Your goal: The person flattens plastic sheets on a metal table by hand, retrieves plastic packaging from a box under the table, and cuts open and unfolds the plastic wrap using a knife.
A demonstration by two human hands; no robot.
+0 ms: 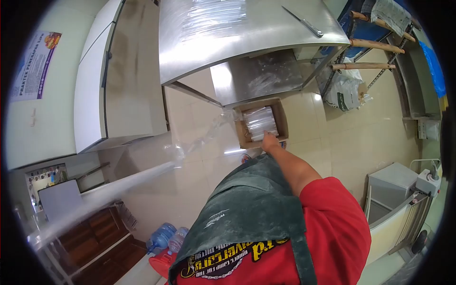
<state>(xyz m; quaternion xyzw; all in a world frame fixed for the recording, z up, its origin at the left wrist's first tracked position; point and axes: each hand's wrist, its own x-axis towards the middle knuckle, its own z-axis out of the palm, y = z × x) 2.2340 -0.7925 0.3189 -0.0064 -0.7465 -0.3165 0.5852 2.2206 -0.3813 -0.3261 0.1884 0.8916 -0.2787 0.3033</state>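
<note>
One right hand (270, 141): extended over the near side of the cardboard box, on an arm reaching in from the near right, fingers directed toward the far side.
Grip: fingers located at the near edge of the plastic bundle; finger detail is too small, so whether they pinch the material or only rest on it cannot be told.
Clear plastic bundle (260, 119): seated inside the cardboard box; main body lies beyond the fingers, on the far side and slightly left of the right hand.
Cardboard box (282, 116): open at the top; positioned on the tiled floor (308, 159), near side of the metal table.
Loose clear strip (209, 133): runs from the box's far left corner toward the near left; well apart from the right hand.
Pale translucent length (123, 186): extends farther to the near left; blurred, joint with the strip cannot be confirmed.
Left hand: out of view; grip state cannot be told.
Clothing: dark green apron (251, 202) over a red shirt (332, 209).
Metal table (266, 31): far side of the box; carries clear plastic packs (213, 16) on the left and a knife (305, 23) on the right, handle toward the near right.
Wooden rods (377, 45): on a rack at the far right, above a filled bag (343, 92).
Water bottles (164, 236): near left, beside the person.
</note>
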